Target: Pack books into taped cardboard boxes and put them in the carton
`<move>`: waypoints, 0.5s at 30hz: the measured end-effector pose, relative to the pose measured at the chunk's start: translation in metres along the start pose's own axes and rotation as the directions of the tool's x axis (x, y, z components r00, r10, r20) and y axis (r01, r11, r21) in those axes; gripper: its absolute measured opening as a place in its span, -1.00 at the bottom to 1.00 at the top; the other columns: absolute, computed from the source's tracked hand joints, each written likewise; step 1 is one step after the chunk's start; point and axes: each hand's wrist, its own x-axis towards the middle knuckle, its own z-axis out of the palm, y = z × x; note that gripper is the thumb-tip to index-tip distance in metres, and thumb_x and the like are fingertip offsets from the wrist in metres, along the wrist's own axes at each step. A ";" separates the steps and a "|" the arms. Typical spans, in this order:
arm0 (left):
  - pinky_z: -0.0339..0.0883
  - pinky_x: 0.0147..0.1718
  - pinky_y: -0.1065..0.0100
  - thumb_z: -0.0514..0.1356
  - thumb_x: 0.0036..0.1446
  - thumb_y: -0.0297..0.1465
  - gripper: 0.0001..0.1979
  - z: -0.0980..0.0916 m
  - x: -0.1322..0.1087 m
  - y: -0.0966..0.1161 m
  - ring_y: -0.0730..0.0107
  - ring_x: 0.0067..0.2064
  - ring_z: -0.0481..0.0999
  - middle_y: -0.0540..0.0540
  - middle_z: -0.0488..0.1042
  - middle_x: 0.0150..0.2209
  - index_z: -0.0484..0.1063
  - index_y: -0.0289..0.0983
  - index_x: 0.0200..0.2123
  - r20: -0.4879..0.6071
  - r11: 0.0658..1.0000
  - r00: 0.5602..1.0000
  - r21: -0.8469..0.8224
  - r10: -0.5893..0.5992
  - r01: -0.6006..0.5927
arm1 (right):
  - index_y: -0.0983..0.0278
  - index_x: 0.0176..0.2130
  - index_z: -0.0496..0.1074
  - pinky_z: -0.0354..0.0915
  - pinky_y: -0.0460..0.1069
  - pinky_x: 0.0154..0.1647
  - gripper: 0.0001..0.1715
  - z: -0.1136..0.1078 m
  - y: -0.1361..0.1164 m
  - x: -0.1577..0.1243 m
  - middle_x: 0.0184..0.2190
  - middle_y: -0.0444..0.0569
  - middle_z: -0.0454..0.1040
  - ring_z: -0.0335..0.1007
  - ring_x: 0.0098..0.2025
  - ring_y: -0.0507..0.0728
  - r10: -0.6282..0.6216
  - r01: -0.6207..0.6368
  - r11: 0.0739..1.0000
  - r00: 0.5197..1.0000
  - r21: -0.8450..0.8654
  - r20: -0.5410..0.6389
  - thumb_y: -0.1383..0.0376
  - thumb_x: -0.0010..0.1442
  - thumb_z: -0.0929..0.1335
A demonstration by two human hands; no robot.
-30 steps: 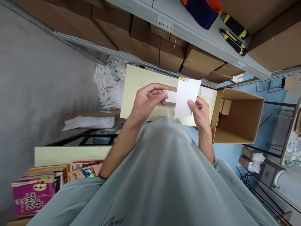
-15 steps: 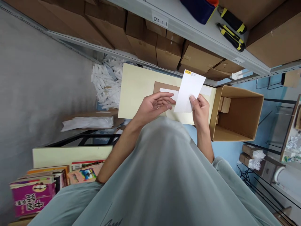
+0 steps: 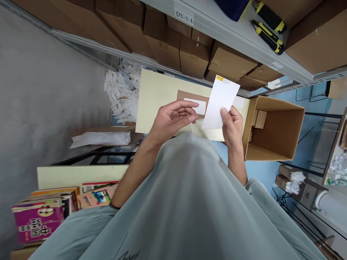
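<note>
Near the bench's (image 3: 154, 94) far edge, the right hand (image 3: 232, 124) pinches a white card (image 3: 221, 103) by its bottom corner, up over the brown envelope (image 3: 189, 98). The left hand (image 3: 173, 117) hovers half curled beside the envelope, fingers apart, holding nothing.

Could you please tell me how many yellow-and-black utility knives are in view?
2. Both lie side by side on the grey shelf at upper right: one utility knife beside the dark blue container, the other knife just below it. Others may be out of frame.
</note>
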 end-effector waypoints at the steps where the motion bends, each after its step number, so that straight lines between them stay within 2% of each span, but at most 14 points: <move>1: 0.65 -0.08 0.17 0.61 0.00 -0.28 -0.61 0.000 0.000 0.000 0.18 -0.21 0.73 -0.09 0.68 -0.33 0.71 -0.22 -0.09 -0.007 1.000 1.000 0.000 -0.005 0.005 | 0.11 -0.10 0.58 0.55 0.08 -0.12 -0.34 0.000 0.000 -0.001 -0.24 -0.07 0.63 0.63 -0.08 0.22 0.003 -0.003 1.000 1.000 0.000 -0.001 -0.37 0.29 0.49; 15: 0.62 -0.21 0.26 0.58 0.05 -0.30 -0.66 -0.002 -0.005 -0.007 0.29 -0.32 0.66 -0.05 0.63 -0.38 0.73 -0.22 -0.08 0.022 0.997 0.997 -0.031 0.071 -0.071 | 0.12 -0.20 0.58 0.52 0.04 -0.12 -0.38 -0.001 -0.004 -0.008 -0.34 -0.15 0.56 0.59 -0.14 0.17 -0.010 0.011 0.994 1.000 0.110 -0.010 -0.32 0.19 0.59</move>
